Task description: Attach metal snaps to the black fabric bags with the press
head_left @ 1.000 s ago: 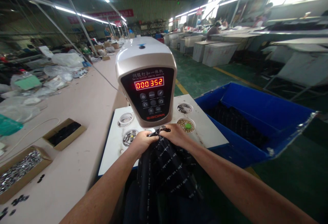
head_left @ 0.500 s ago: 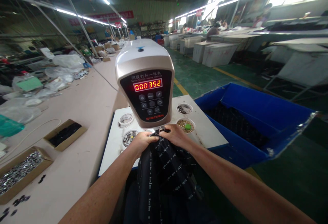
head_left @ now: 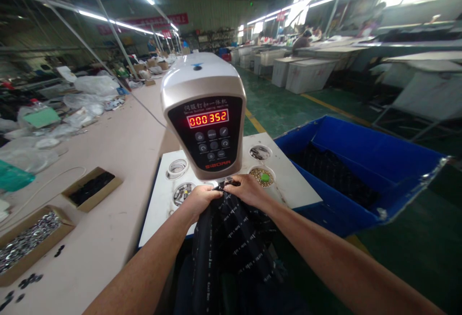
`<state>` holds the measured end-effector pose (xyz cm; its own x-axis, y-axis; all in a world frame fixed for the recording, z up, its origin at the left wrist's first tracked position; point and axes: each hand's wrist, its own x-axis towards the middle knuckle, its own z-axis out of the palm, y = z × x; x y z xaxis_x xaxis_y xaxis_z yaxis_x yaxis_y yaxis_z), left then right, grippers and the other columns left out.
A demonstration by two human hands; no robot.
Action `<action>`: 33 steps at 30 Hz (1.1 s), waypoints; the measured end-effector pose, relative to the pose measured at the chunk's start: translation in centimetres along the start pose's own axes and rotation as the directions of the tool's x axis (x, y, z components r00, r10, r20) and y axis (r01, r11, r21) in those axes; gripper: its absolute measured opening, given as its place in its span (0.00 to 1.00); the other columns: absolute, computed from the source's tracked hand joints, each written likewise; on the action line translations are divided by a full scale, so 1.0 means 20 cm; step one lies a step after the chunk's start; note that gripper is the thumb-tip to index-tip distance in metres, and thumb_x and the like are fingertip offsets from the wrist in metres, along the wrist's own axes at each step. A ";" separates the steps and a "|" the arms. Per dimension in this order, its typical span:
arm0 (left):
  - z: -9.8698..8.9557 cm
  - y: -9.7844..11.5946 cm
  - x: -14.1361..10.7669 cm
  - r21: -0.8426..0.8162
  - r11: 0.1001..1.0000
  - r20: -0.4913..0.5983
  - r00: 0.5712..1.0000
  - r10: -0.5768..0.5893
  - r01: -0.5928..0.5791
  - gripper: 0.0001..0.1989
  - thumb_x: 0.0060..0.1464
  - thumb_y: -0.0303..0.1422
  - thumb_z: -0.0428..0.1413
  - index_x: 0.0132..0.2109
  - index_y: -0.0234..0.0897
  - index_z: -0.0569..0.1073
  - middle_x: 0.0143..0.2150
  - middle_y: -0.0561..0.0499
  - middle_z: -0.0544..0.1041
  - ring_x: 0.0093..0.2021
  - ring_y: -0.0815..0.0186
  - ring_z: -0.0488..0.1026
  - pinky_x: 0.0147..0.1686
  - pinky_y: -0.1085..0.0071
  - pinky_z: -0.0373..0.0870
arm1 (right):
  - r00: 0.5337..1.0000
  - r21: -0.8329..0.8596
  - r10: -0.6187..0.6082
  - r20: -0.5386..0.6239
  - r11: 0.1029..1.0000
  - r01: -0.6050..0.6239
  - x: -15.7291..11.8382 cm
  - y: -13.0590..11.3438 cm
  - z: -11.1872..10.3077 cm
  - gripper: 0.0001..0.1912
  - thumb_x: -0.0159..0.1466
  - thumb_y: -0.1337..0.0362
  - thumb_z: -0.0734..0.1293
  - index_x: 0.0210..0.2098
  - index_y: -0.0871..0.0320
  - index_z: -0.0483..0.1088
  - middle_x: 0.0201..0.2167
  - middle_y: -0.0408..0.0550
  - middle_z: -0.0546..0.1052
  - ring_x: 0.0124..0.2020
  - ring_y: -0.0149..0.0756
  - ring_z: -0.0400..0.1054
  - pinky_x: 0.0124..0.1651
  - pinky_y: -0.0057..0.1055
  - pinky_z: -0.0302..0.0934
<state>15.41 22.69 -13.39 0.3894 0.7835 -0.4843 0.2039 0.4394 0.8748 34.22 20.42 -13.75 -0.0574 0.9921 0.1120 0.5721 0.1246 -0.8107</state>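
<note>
A white button-fastening machine with a red "000352" display stands right in front of me. Just under its head, my left hand pinches the edge of a dark garment printed with white lettering. On the other side my right hand grips the same edge, its fingers close to the left thumb. The garment hangs from both hands toward my lap. Its edge meets the machine's working point, though the fingers and head hide the exact contact. Around the hands lies the white machine table with round wells of small metal parts.
At right, a blue bin holds dark cloth. A long bench on the left carries a carton of metal fasteners, a smaller box of black pieces, loose black parts and plastic bags. A green block rests in one well.
The hanging garment has shifted slightly near my lap. Both hands keep their grip under the machine head, and the display reads the same.
</note>
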 end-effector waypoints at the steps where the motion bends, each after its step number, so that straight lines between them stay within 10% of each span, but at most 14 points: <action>1: 0.00 0.00 0.00 0.009 1.000 -0.008 1.000 0.003 -0.003 0.12 0.38 0.36 0.64 0.32 0.34 0.77 0.25 0.50 0.79 0.27 0.62 0.75 0.29 0.70 0.65 | 1.000 -0.003 -0.004 -0.001 1.000 0.004 0.00 0.00 0.00 0.10 0.59 0.60 0.68 0.28 0.58 0.79 0.24 0.40 0.78 0.27 0.32 0.68 0.30 0.26 0.51; 21: -0.04 0.00 0.01 0.087 0.995 0.038 0.998 -0.042 0.038 0.17 0.36 0.42 0.67 0.32 0.34 0.77 0.26 0.48 0.79 0.27 0.60 0.74 0.30 0.67 0.67 | 1.000 -0.019 0.002 0.000 1.000 -0.002 0.00 0.02 0.00 0.09 0.59 0.59 0.70 0.28 0.58 0.79 0.25 0.42 0.79 0.29 0.34 0.69 0.31 0.27 0.53; 33: -0.04 -0.11 0.02 0.328 0.922 -0.181 0.944 0.277 -0.207 0.20 0.47 0.48 0.62 0.39 0.37 0.73 0.30 0.53 0.77 0.32 0.62 0.72 0.33 0.69 0.62 | 1.000 0.044 -0.014 -0.025 0.999 0.015 -0.02 0.08 0.04 0.11 0.61 0.57 0.69 0.32 0.58 0.80 0.28 0.41 0.80 0.30 0.34 0.71 0.34 0.27 0.57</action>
<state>14.44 22.31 -15.44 0.2614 0.9405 -0.2173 0.4020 0.0986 0.9103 34.46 20.20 -15.59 -0.0450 0.9895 0.1373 0.5349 0.1399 -0.8333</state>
